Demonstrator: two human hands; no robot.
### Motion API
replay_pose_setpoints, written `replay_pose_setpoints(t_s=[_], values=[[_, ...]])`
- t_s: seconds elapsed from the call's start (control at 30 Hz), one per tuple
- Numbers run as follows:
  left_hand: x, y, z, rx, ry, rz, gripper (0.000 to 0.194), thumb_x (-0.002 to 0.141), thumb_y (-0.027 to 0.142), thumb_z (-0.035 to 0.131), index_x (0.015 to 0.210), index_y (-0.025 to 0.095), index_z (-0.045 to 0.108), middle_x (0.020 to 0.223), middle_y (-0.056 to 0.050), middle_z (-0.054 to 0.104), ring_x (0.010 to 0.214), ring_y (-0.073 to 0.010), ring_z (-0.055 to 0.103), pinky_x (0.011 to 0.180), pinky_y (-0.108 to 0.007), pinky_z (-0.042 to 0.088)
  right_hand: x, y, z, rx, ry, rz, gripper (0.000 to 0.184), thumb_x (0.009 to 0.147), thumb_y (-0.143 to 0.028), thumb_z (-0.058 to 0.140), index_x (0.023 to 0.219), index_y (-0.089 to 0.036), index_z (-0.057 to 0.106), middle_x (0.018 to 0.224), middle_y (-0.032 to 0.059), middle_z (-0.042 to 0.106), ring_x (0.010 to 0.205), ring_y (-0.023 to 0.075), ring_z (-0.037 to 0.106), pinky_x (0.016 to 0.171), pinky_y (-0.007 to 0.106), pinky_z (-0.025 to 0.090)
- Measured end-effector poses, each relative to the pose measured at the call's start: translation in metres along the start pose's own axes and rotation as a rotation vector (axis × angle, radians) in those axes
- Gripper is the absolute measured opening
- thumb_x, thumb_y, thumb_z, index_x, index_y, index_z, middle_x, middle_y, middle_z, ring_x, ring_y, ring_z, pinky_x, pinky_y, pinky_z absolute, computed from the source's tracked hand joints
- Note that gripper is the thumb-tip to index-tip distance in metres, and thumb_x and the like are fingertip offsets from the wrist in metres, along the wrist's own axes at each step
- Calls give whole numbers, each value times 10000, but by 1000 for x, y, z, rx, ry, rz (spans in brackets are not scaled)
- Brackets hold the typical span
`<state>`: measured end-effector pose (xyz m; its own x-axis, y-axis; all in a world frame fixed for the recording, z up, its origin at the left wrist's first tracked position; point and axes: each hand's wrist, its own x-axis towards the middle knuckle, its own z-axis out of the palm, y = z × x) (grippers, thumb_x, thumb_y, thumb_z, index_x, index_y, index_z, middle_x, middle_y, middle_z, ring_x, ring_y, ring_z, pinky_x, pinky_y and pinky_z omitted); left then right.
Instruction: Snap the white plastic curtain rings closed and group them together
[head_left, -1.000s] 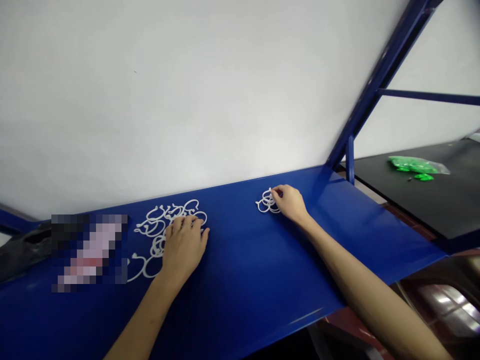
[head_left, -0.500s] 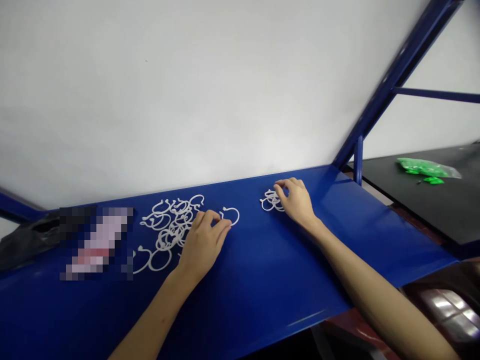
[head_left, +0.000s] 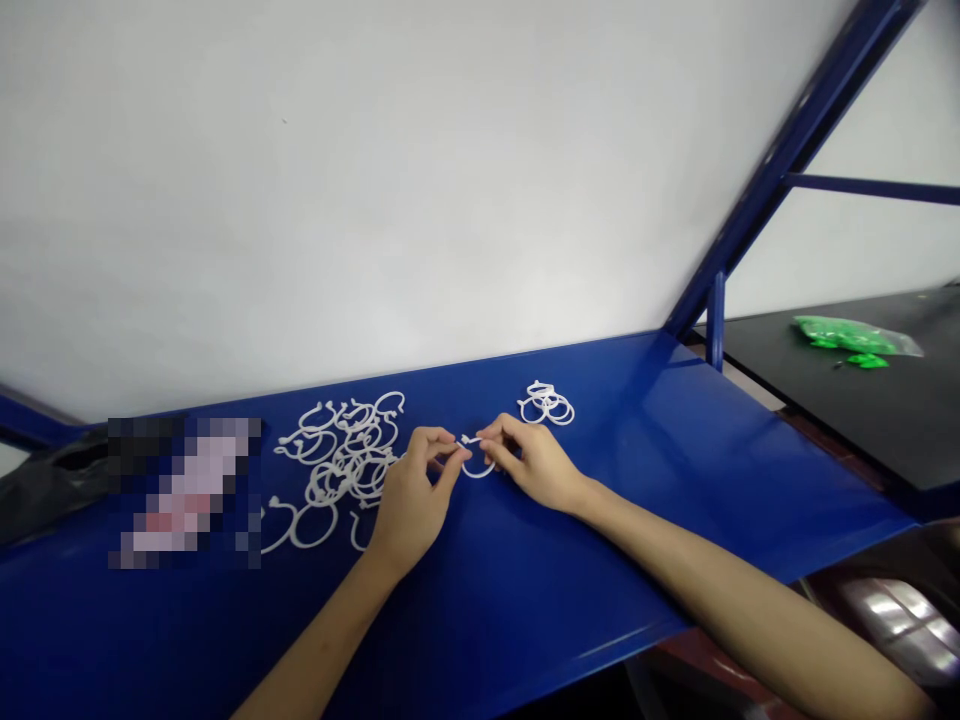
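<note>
Between my two hands is a white plastic ring (head_left: 478, 474), its two knobbed ends near each other at the top. My left hand (head_left: 424, 495) pinches its left side between thumb and fingers. On its right side my right hand (head_left: 536, 462) has a similar pinch. A loose pile of white open rings (head_left: 352, 455) lies to the left, partly behind my left hand. Farther back on the right, a small cluster of white rings (head_left: 551, 405) overlaps on the blue table (head_left: 600, 560); these look closed.
At the left lie a dark bag (head_left: 45, 490) and a blurred-out pinkish item (head_left: 187, 485). A white wall (head_left: 450, 200) stands behind the table. Right of the blue frame post (head_left: 787, 170), a bag of green pieces (head_left: 855, 337) rests on a black table (head_left: 847, 400).
My right hand has left the small cluster and come left to the ring in my left hand. Both hands now grip that ring, and its ends are closer together.
</note>
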<state>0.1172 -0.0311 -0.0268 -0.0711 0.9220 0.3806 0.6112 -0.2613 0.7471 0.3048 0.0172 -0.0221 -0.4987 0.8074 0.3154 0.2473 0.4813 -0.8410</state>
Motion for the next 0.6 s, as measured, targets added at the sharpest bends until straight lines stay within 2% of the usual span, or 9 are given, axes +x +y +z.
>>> replay_pose_setpoints(t_s=[0.1, 0.2, 0.37, 0.6], values=[[1, 3, 1, -97, -43, -152, 216, 883, 426, 628, 960, 224, 628, 862, -28, 779, 797, -211, 744, 752, -342, 562, -2, 0, 1, -51, -18, -59, 150, 974, -270, 574, 847, -190, 573, 812, 7, 686, 694, 126, 618, 654, 233, 459], [0, 6, -1, -72, -61, -186, 215, 882, 416, 614, 984, 230, 647, 845, -25, 783, 828, -227, 746, 810, -366, 557, -3, 2, 0, -87, -60, -98, 155, 974, -279, 586, 850, -187, 585, 819, 11, 685, 700, 127, 611, 655, 227, 450], [-8, 7, 2, 16, -38, -73, 213, 894, 257, 539, 1104, 233, 566, 778, 28, 763, 795, -192, 736, 815, -341, 544, -5, 6, -3, -150, -161, -213, 184, 1016, -261, 510, 882, -185, 612, 797, 13, 658, 661, 118, 585, 640, 218, 436], [-14, 3, 6, 44, -34, 56, 238, 905, 194, 487, 1136, 229, 533, 744, 45, 731, 734, -162, 722, 738, -294, 544, -8, 7, -4, -231, -190, -354, 239, 1045, -251, 435, 912, -177, 619, 811, 29, 646, 694, 134, 589, 654, 234, 453]])
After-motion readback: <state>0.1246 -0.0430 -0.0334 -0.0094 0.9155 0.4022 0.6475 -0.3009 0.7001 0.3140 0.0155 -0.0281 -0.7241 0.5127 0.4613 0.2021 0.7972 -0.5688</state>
